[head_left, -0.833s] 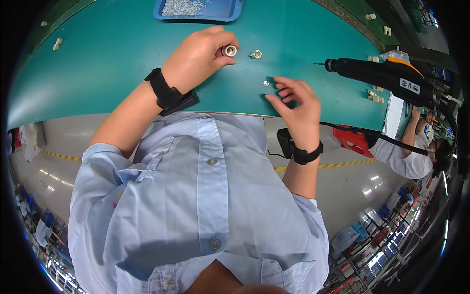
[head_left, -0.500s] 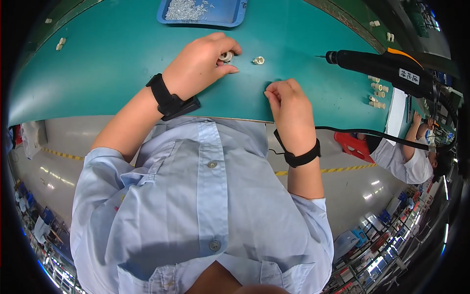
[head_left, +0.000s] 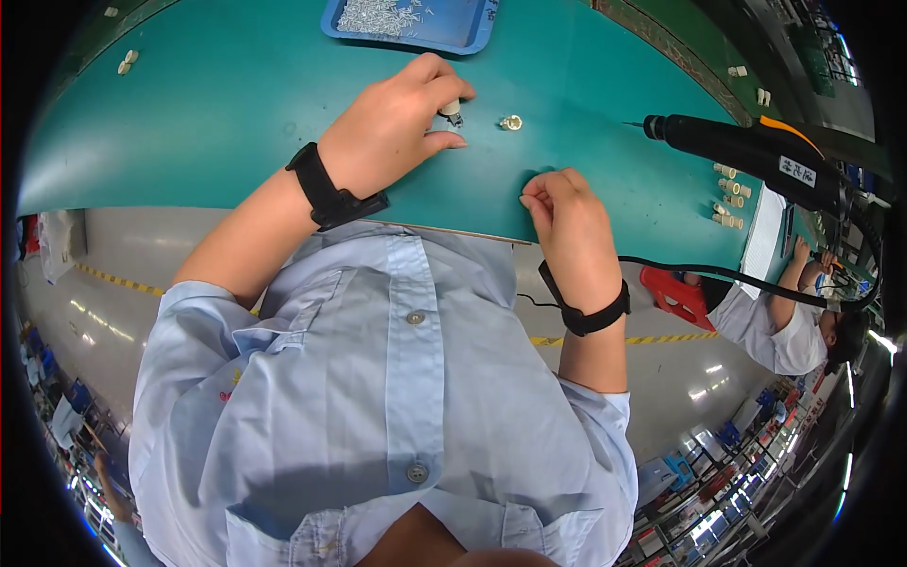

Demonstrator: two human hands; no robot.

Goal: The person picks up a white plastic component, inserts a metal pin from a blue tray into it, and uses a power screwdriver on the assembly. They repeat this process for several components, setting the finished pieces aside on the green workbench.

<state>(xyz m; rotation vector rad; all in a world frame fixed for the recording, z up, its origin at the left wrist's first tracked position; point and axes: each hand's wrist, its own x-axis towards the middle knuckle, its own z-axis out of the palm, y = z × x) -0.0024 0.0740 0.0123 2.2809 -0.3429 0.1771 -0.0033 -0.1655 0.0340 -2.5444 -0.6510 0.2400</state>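
Note:
My left hand (head_left: 397, 111) is over the green table (head_left: 236, 104), its fingers curled round a small cream cylindrical part (head_left: 451, 109). Dark metal bits show at the lower end of that part, and the thumb stands apart below it. Just right of it, a second cream cylindrical piece (head_left: 511, 123) lies on the table. My right hand (head_left: 574, 227) is close to the table's near edge, thumb and fingertips pinched together. Whatever those fingertips may hold is too small or hidden to make out. Both wrists wear black bands.
A blue tray (head_left: 453, 36) of small metal screws sits at the far side. From the right reaches a black electric screwdriver (head_left: 727, 142), its bit pointing left. Several cream parts (head_left: 731, 189) stand below it. Two more lie far left (head_left: 128, 62). Another person (head_left: 770, 317) works at right.
The part in my left hand has tilted: its round opening showed before, and now its side and metal bits do. My right hand keeps its pinch. The whole view has shifted slightly.

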